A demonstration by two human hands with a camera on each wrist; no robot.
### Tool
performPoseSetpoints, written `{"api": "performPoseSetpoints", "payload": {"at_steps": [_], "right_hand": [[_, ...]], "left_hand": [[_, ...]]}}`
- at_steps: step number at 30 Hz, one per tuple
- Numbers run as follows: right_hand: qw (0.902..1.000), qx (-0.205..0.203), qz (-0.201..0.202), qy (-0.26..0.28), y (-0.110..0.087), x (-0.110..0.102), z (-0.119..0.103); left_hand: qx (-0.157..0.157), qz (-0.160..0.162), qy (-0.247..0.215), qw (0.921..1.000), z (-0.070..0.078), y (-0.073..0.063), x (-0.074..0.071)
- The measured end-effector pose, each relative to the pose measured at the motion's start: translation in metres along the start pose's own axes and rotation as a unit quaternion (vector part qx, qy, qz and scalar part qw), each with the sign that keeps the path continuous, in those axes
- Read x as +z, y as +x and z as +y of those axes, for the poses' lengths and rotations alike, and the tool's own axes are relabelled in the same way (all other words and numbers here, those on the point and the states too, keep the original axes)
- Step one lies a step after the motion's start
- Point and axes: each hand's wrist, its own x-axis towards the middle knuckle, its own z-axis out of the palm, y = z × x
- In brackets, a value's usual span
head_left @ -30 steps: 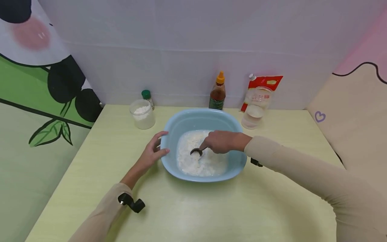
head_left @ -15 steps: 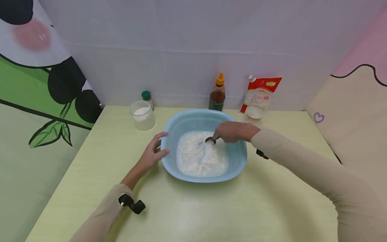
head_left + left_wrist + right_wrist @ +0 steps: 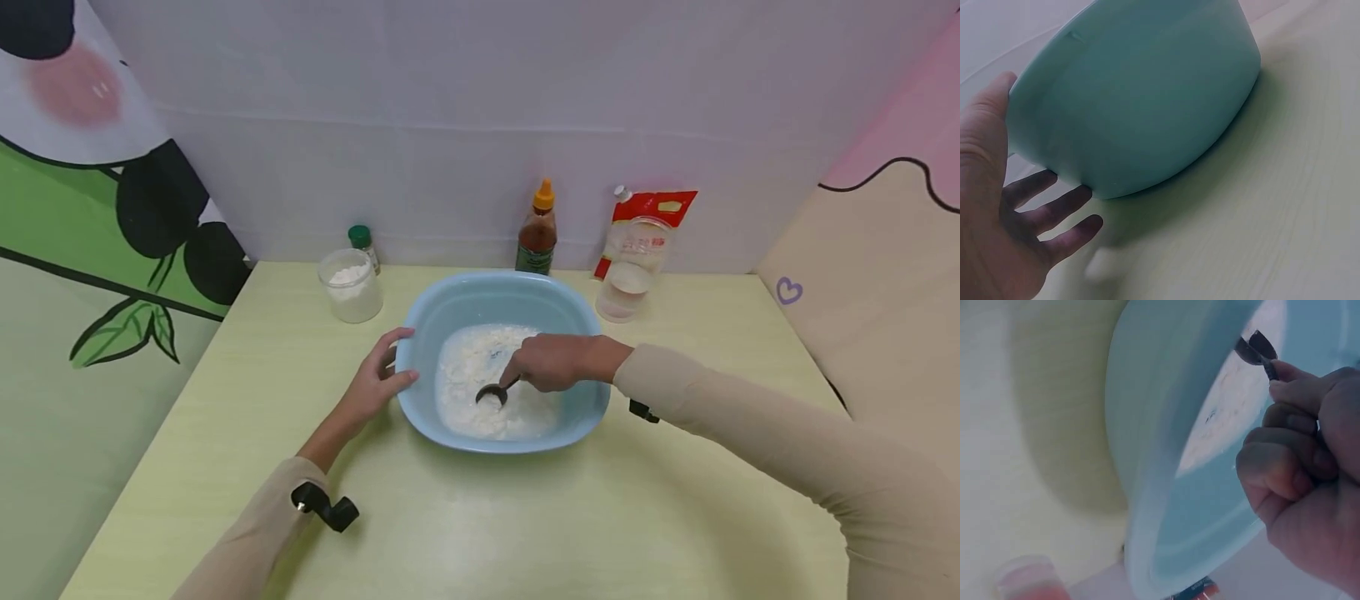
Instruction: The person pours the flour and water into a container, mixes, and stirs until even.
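A light blue plastic basin (image 3: 510,292) stands on the table, holding white powder partly wet with liquid (image 3: 465,417). My left hand (image 3: 371,379) steadies its left side, thumb and index fingertip on the rim. In the left wrist view, the other fingers (image 3: 1057,209) extend toward the outer wall, some touching it. Reaching over the right side, my right hand (image 3: 551,362) pinches a small dark spoon (image 3: 492,393) by its handle, index finger along it. The spoon's bowl dips into the powder. Most of its handle is hidden by the hand; the right wrist view shows the spoon (image 3: 1259,350) close to the fingertips.
Behind the basin are a sauce bottle (image 3: 537,237) with an orange cap, a clear cup of liquid (image 3: 624,292) and a red and white pouch (image 3: 660,208). Back left hold a tub of white powder (image 3: 351,292) and a green-capped jar (image 3: 362,239).
My right hand swept the spoon to the back right of the mixture, then forward and left again. The white mixture has shifted about. My left hand stays on the rim.
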Motion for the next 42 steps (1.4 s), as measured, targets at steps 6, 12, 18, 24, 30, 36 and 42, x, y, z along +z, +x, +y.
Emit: {"api": "performPoseSetpoints", "payload": {"at_steps": [6, 12, 18, 24, 30, 36, 42], "right_hand": [[0.9940, 0.086, 0.034, -0.058, -0.003, -0.015, 0.021], [0.9880, 0.135, 0.040, -0.063, -0.016, -0.020, 0.041], [0.9949, 0.098, -0.010, -0.020, -0.022, -0.017, 0.024], [0.9985, 0.051, -0.020, 0.001, -0.014, -0.007, 0.008], [0.9968, 0.066, 0.008, -0.045, -0.010, -0.013, 0.011], [0.9884, 0.131, 0.038, -0.067, -0.017, -0.020, 0.034], [0.9966, 0.080, -0.008, -0.018, -0.022, -0.015, 0.024]], "left_hand": [[0.005, -0.003, -0.003, 1.0000, -0.002, -0.001, 0.000], [-0.001, -0.006, -0.003, 1.0000, -0.003, -0.001, 0.001], [0.008, 0.003, -0.002, 1.0000, -0.003, -0.002, -0.001], [0.008, 0.003, -0.005, 1.0000, -0.005, 0.000, -0.001], [0.016, 0.006, -0.005, 0.9998, -0.003, 0.001, -0.001], [0.005, -0.003, 0.000, 1.0000, -0.003, 0.001, 0.001], [0.008, 0.004, 0.001, 1.0000, -0.002, 0.000, 0.000]]}}
